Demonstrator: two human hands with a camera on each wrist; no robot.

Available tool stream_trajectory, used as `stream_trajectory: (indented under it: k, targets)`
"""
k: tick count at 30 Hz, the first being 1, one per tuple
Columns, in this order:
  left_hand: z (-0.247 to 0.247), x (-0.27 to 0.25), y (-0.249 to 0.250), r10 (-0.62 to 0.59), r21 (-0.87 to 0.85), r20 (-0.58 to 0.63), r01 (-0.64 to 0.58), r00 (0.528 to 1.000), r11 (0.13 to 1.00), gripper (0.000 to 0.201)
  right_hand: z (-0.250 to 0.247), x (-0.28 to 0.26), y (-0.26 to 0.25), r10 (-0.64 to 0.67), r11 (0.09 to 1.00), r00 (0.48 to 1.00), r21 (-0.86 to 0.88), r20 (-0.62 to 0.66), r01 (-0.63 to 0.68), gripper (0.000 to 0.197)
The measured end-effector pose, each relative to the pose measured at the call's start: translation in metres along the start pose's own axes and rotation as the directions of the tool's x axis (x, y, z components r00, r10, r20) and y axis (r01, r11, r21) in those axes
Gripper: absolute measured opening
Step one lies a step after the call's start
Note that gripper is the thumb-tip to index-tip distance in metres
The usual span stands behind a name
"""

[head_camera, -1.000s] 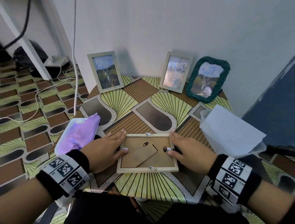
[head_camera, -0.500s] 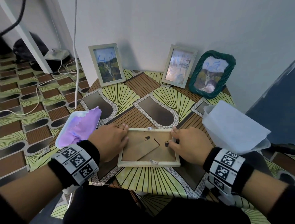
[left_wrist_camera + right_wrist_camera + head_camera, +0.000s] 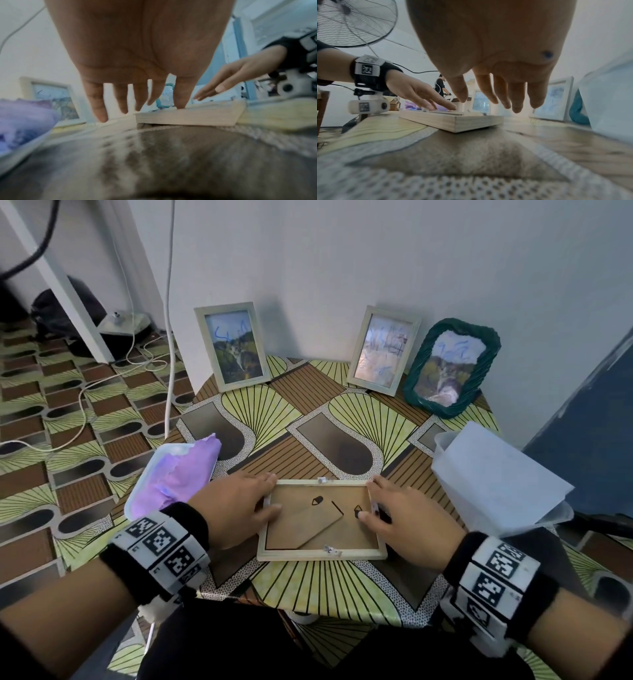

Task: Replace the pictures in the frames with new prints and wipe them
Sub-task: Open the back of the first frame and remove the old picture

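Against the white wall (image 3: 342, 268), three upright picture frames stood at the far edge of the patterned table (image 3: 308, 587), well behind a wooden frame (image 3: 322, 555) lying face down (brown backing board up). Left hand (image 3: 236, 508) and right hand (image 3: 404, 518) flanked that frame, fingers straight and relaxed, resting on its side rails and gripping nothing.

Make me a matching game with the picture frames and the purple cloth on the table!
Things:
1. green frame
2. face-down frame
3. purple cloth
4. white papers

Places:
A. in a clear tub at the right edge of the table
B. lying flat between both hands
C. standing at the back right, by the wall
D. on a tray at the left edge of the table

Pairs: 1-C, 2-B, 3-D, 4-A
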State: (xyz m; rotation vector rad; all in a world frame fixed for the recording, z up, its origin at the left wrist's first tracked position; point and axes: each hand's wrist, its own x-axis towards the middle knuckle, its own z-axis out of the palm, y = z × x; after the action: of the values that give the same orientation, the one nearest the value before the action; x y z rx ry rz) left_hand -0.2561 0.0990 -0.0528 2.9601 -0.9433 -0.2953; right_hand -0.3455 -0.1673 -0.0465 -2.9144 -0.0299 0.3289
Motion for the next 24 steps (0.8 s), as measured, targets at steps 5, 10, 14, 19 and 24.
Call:
stream_trajectory:
  k: [5, 10, 14, 19, 24]
  targets:
    - [0.007, -0.014, 0.001, 0.156, 0.148, 0.002, -0.154, 0.988, 0.977, 0.063, 0.006, -0.039, 0.001, -0.089, 0.994, 0.983, -0.071, -0.159, 0.078, 0.05]
    - [0.011, -0.017, 0.0, 0.176, 0.192, 0.07, -0.186, 0.982, 0.964, 0.057, 0.015, -0.063, -0.007, -0.174, 0.981, 0.968, -0.114, -0.179, 0.155, 0.039]
    - [0.009, -0.02, 0.0, 0.164, 0.096, 0.1, -0.174, 0.981, 0.98, 0.058, 0.021, -0.062, -0.004, -0.139, 0.98, 0.984, -0.161, -0.109, 0.121, 0.056]
    - [0.009, -0.038, 0.007, 0.198, 0.02, -0.083, -0.197, 0.977, 0.98, 0.057, 0.013, -0.034, 0.009, -0.114, 0.983, 0.993, -0.148, -0.042, 0.106, 0.061]
    - [0.007, -0.051, 0.022, 0.219, 0.005, -0.127, -0.22, 0.967, 0.976, 0.053, -0.002, 0.011, 0.024, -0.097, 0.985, 0.992, -0.134, 0.084, 0.108, 0.063]
